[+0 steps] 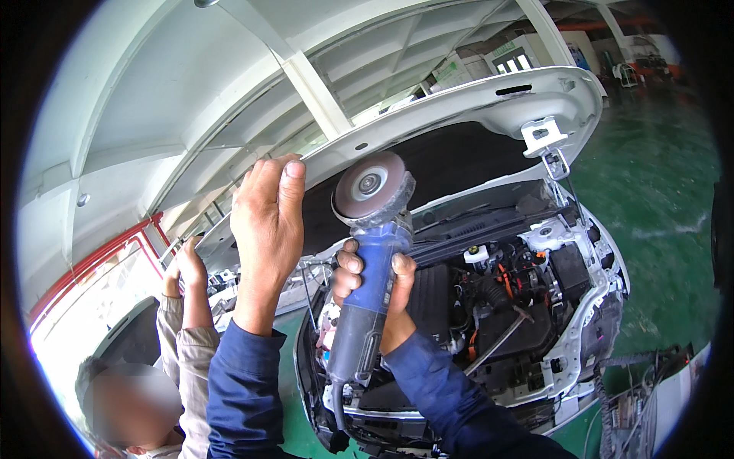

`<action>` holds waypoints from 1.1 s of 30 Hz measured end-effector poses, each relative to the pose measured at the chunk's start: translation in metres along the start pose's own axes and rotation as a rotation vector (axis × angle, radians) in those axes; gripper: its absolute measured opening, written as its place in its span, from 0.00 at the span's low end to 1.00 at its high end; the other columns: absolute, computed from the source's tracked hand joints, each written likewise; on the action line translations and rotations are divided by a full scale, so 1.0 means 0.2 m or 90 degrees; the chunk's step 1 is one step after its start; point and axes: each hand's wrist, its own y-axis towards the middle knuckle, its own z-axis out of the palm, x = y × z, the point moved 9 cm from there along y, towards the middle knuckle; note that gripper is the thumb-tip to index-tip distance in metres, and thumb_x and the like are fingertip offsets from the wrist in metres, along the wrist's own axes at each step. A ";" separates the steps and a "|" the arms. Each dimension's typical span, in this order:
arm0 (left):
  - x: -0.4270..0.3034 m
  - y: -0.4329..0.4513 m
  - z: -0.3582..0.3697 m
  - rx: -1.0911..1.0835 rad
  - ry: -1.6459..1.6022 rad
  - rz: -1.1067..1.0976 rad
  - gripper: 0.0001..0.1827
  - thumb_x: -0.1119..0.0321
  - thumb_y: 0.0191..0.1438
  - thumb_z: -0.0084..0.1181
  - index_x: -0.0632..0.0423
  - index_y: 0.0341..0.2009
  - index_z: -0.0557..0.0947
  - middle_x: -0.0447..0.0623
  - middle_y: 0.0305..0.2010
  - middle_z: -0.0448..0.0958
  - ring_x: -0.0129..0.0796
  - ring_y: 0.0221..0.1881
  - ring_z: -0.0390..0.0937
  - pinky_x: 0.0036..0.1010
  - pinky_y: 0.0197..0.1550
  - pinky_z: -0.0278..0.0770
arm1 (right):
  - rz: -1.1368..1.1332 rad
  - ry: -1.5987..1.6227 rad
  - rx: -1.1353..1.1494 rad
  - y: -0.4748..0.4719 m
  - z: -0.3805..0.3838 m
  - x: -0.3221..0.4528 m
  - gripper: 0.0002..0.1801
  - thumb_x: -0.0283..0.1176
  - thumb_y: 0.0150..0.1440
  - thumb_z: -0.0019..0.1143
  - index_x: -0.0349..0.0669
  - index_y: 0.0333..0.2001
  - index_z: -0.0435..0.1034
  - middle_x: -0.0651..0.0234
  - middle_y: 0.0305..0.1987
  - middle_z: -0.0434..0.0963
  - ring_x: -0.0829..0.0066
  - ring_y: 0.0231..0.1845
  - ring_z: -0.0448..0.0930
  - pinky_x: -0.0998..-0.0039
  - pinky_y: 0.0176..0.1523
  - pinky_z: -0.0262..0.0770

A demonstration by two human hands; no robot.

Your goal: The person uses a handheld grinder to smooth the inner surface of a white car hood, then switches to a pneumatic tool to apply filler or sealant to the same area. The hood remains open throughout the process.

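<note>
My left hand (265, 201) is raised at the front rim of the propped-up white car hood (436, 117). Its fingers bend over that rim with their tips hidden, and the thumb lies on the near side. My right hand (395, 281) grips a blue and black angle grinder (367, 298) by its body. The grinder points upward, its worn abrasive disc (369, 182) facing me in front of the hood's dark underside. Whether the disc spins cannot be told. Its power cord (338, 404) hangs from the bottom end.
Below lies the open engine bay (487, 321), with a hammer (504, 338) resting across it. At left a person in a beige sleeve (195, 367) raises both hands (186, 267) toward the hood. A hood latch striker (545, 137) juts out. Cables and equipment (631, 407) stand lower right on the green floor (648, 229).
</note>
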 end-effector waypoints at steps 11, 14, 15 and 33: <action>0.01 0.00 0.02 0.021 0.019 -0.016 0.17 0.58 0.67 0.48 0.59 0.42 0.82 0.56 0.31 0.76 0.47 0.36 0.75 0.35 0.42 0.71 | -0.018 -0.035 -0.025 -0.03 -0.06 0.11 0.35 0.48 0.46 0.63 0.35 0.52 0.65 0.62 0.39 0.73 0.65 0.38 0.77 0.64 0.46 0.76; 0.05 0.00 0.03 0.047 0.045 -0.060 0.17 0.58 0.68 0.47 0.59 0.44 0.81 0.57 0.32 0.75 0.49 0.37 0.75 0.36 0.42 0.71 | -0.002 -0.078 -0.041 -0.17 -0.09 0.13 0.38 0.49 0.45 0.63 0.33 0.53 0.64 0.61 0.39 0.72 0.64 0.38 0.77 0.62 0.45 0.77; 0.03 0.00 0.02 0.033 0.034 -0.010 0.18 0.58 0.68 0.47 0.60 0.44 0.81 0.58 0.32 0.75 0.52 0.37 0.76 0.37 0.42 0.72 | -0.003 -0.103 -0.109 -0.24 -0.14 0.14 0.38 0.46 0.43 0.64 0.32 0.52 0.64 0.59 0.37 0.73 0.62 0.36 0.77 0.60 0.46 0.77; 0.19 -0.01 -0.04 -0.064 -0.015 0.118 0.17 0.48 0.60 0.56 0.46 0.36 0.87 0.48 0.23 0.80 0.47 0.28 0.80 0.37 0.31 0.75 | -0.126 -1.825 -0.271 -0.16 0.54 0.59 0.29 0.36 0.36 0.71 0.33 0.41 0.70 0.50 0.32 0.82 0.46 0.34 0.82 0.57 0.40 0.78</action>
